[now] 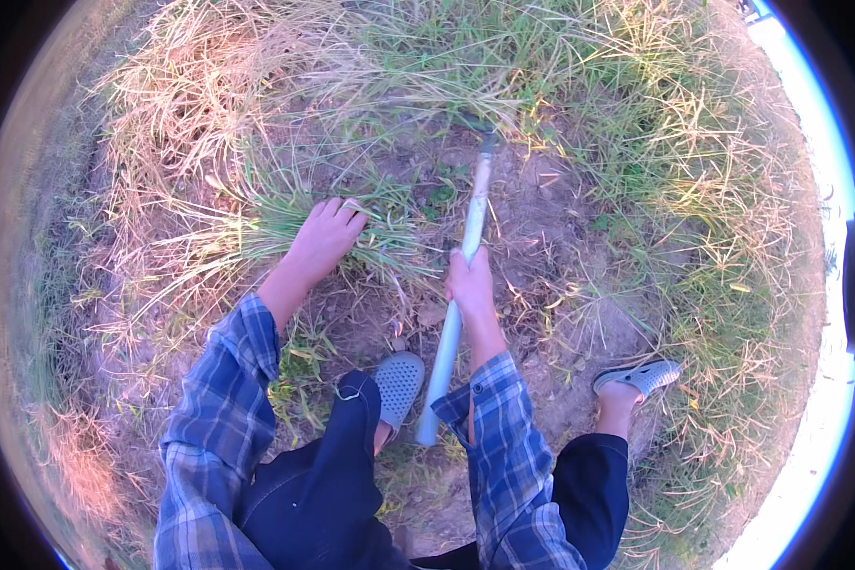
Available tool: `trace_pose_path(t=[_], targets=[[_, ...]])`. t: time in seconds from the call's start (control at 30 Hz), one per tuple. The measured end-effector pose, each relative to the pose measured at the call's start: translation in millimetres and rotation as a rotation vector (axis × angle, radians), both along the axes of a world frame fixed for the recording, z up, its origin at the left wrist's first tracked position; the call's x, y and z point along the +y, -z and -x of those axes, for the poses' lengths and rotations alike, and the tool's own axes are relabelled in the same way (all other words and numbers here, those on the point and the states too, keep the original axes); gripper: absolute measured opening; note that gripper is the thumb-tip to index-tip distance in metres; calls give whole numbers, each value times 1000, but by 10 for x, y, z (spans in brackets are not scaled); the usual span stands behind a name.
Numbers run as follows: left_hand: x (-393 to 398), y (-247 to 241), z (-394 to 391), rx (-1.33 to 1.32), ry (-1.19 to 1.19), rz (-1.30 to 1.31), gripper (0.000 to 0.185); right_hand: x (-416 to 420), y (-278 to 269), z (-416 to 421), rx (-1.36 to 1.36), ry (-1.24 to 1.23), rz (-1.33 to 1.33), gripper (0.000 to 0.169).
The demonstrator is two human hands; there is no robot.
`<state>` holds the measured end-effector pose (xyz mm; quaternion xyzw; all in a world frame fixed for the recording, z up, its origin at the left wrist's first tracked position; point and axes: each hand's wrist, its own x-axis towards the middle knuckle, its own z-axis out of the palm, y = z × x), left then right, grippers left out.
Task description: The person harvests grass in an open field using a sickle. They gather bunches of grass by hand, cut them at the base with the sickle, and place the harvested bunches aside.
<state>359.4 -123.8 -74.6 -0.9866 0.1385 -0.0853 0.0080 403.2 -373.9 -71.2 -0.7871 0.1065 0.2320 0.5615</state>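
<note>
My right hand (472, 278) is wrapped around the pale pole handle (476, 206) of a sickle. The handle slants from near my shoe up to a dark metal blade (470, 121), which reaches left and is partly hidden by grass. My left hand (333, 231) is closed over a bunch of long green grass (278, 231), just left of the handle. Its stalks fan out to the left, and shorter ends stick out on the right. My left fingertips are partly hidden among the stems.
Tall green grass (634, 92) stands ahead and to the right. Dry straw-coloured grass (192, 92) lies at the upper left. Bare soil (541, 206) with stubble shows between. My feet, in perforated grey clogs (399, 385), are set apart on the ground.
</note>
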Motion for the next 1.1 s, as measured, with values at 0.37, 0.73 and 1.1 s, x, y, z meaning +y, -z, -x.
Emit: trace_pose_path(t=[0.37,0.73,1.1], targets=[[115,-25,-713,115,21,-39,102,-296,-110,557,-242,-486,264,30],[82,222,-1087,279,-164,75,20,-729,137,1282,-12,-101,352,38],[91,156,-885,289,-251,91,21,-236,-259,463,-201,-96,208,23]])
